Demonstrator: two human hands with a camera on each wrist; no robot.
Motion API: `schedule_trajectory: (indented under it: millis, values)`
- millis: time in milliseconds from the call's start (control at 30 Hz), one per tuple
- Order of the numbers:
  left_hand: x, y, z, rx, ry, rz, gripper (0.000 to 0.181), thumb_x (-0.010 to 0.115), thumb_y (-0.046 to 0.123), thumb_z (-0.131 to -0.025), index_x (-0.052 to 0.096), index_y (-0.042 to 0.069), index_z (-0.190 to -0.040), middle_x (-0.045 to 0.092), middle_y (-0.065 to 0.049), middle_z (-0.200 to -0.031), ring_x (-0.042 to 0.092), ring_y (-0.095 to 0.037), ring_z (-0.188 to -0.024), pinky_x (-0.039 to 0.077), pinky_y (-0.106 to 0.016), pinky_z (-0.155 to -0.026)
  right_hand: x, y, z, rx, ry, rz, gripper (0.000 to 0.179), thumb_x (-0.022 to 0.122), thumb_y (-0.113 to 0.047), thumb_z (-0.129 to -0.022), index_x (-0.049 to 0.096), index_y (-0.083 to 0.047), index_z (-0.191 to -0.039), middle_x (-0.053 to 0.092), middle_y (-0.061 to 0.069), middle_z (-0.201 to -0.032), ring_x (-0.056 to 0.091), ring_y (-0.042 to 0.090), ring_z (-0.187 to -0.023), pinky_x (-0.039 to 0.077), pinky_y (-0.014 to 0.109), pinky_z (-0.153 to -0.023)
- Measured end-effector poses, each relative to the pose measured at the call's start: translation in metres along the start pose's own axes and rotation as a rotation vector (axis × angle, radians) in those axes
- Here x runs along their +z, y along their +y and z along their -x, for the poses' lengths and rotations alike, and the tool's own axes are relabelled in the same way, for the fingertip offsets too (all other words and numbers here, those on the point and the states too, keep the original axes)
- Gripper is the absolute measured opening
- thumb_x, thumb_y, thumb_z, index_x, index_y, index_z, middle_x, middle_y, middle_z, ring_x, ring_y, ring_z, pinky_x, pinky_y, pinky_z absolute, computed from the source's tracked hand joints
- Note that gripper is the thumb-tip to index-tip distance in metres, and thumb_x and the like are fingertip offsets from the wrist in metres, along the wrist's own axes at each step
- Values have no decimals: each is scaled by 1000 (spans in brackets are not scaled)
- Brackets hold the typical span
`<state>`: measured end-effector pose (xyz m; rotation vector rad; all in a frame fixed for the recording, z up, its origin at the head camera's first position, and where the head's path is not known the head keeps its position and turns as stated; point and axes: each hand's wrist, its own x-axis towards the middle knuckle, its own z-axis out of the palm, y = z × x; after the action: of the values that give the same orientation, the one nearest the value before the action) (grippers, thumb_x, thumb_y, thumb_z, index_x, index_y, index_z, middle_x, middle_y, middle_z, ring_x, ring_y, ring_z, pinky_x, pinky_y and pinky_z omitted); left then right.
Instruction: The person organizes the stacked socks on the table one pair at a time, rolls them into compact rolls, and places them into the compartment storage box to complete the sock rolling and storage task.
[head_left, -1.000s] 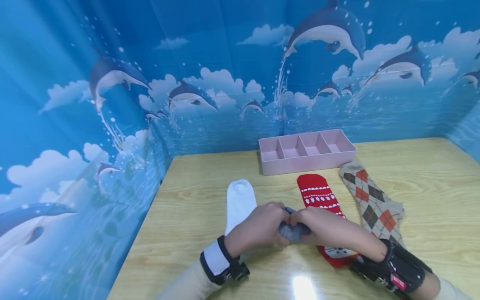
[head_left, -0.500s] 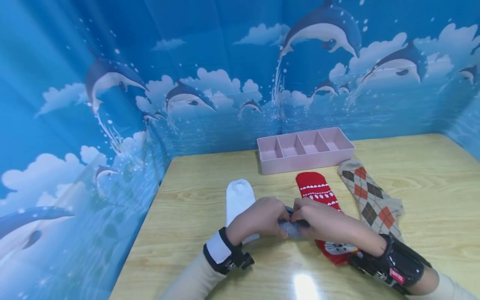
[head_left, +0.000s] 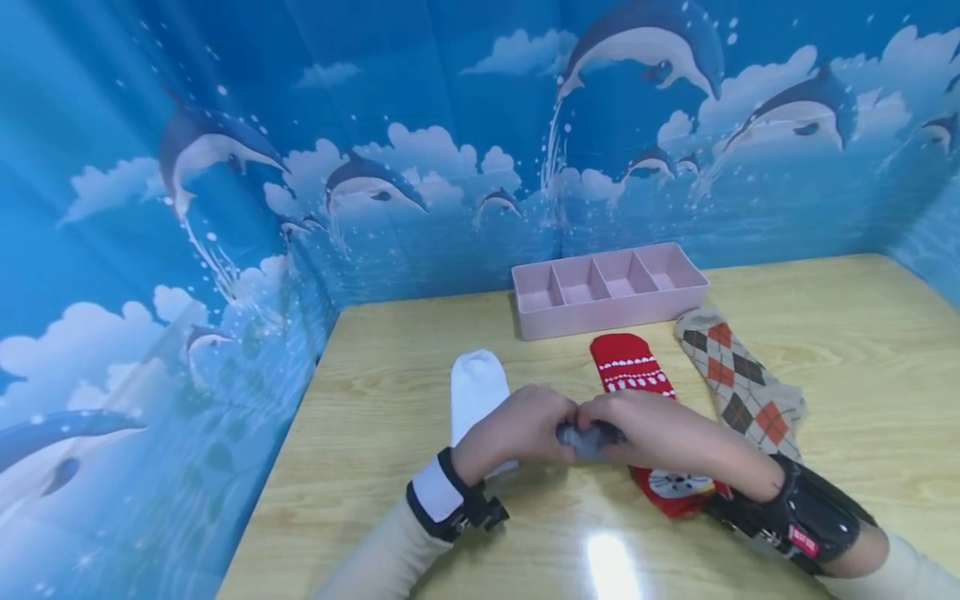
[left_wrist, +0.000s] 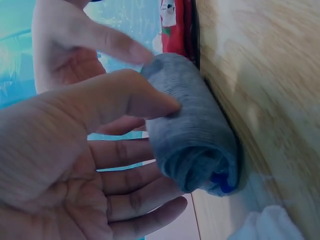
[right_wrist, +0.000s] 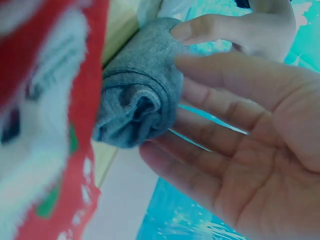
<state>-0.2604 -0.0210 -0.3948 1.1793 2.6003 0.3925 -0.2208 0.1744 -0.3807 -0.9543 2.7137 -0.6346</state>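
Note:
A grey sock [head_left: 590, 444], rolled into a tight bundle, is held between both hands close over the table. My left hand [head_left: 521, 427] grips one end, its thumb pressing on the top of the roll in the left wrist view. From the other side, my right hand [head_left: 633, 427] pinches the opposite end, fingers behind it. Spiralled layers show at the ends of the sock [right_wrist: 137, 105] in the wrist views, with a bit of blue inside one end. Beside the left hand lies a white sock [head_left: 477, 392]. Partly beneath the right forearm is a red patterned sock [head_left: 633, 367].
A tan argyle sock [head_left: 738, 379] lies flat at the right. Behind the socks, a pink box [head_left: 615, 314] with several compartments stands near the back edge of the wooden table [head_left: 390, 375]. A blue dolphin curtain [head_left: 450, 233] hangs behind and at the left.
Both hands stay together on the grey sock, fingers shifting over it. Less of the roll shows between them than a second ago. The whole head view has shifted slightly.

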Motion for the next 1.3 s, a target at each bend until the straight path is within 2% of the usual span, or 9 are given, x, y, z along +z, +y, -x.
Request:
schedule_trajectory:
  millis: [67,300,433,600,767,933,1033,1200,1300]
  values:
    - [-1,-3,0,-9,0,19,18,79,19,-80,75,15,-97,59,10,-73,48,-4,-64,36,-16,-59,-3,-2,2,-11,-4,28,29,82,-11,-84,73,-16,-111,70,-9,-101,60,6,-88,54,28,-75]
    - [-8,-12,-1,-69,-52,118,29,75,19,-83,76,13,-112,63,7,-82,50,-5,-67,37,-19,-58,-10,-8,-1,-4,-34,100,41,80,-9,-86,71,-13,-126,73,2,-119,68,22,-113,57,43,-92]
    - [-12,-12,0,-85,-66,142,26,74,18,-85,74,11,-110,60,5,-79,48,-7,-66,34,-20,-57,-11,-10,-5,-11,-13,142,39,82,-10,-84,74,-15,-122,74,0,-114,70,20,-108,59,40,-87]
    - [-16,-9,1,-86,-53,122,18,75,16,-86,73,9,-102,57,4,-76,46,-8,-66,33,-20,-58,-11,-11,-10,-70,30,247,39,87,-12,-79,78,-16,-117,73,1,-106,70,18,-99,59,36,-80]
    - [-15,-7,1,-73,-38,100,15,76,16,-85,71,9,-97,57,4,-74,46,-7,-64,33,-19,-57,-10,-9,-12,-138,34,348,38,90,-12,-75,80,-15,-112,74,2,-101,69,18,-93,58,35,-79]
    - [-11,-4,1,-58,-41,87,11,76,15,-84,68,10,-90,52,5,-70,43,-7,-62,31,-20,-56,-5,-7,-11,-144,32,358,35,91,-11,-74,81,-14,-107,75,2,-100,69,18,-92,58,35,-80]
    - [-8,-3,-1,-54,-55,91,12,77,16,-84,65,12,-87,51,5,-70,43,-8,-63,32,-20,-57,4,-5,-10,-153,71,359,32,92,-12,-72,80,-12,-102,73,0,-96,67,15,-87,57,33,-77]
    - [-5,-3,-3,-49,-82,52,20,81,26,-84,69,15,-96,59,7,-78,50,-8,-70,37,-20,-64,19,-7,-10,-178,154,369,32,91,-11,-72,74,-11,-99,68,-2,-89,60,12,-79,51,28,-68]
    - [-5,-4,-2,-64,-92,20,29,82,30,-82,70,15,-104,62,8,-85,53,-8,-76,39,-20,-68,22,-8,-11,-189,164,361,29,89,-10,-75,72,-11,-98,64,-2,-84,55,10,-75,45,23,-63]
